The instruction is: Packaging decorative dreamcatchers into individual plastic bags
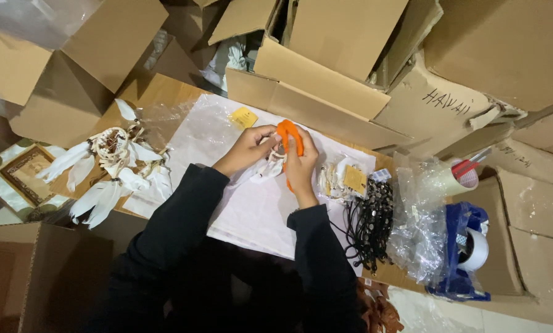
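Soft overhead light, even, moderately bright at centre. White sheet [251,209] brightest, near washed out. Clear plastic wrap [419,228] shows glare specks. Black sleeves [184,246] lose detail in shadow. Lower corners dim. Slight wide-angle bend at edges; focus mostly sharp.

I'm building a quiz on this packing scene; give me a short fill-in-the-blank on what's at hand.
1. The right hand holds a tool with handles coloured ____.
2. The feathers beside the left hand are ____ in colour.
3. The tape dispenser is ____ in colour.

Missing words: orange; white; blue
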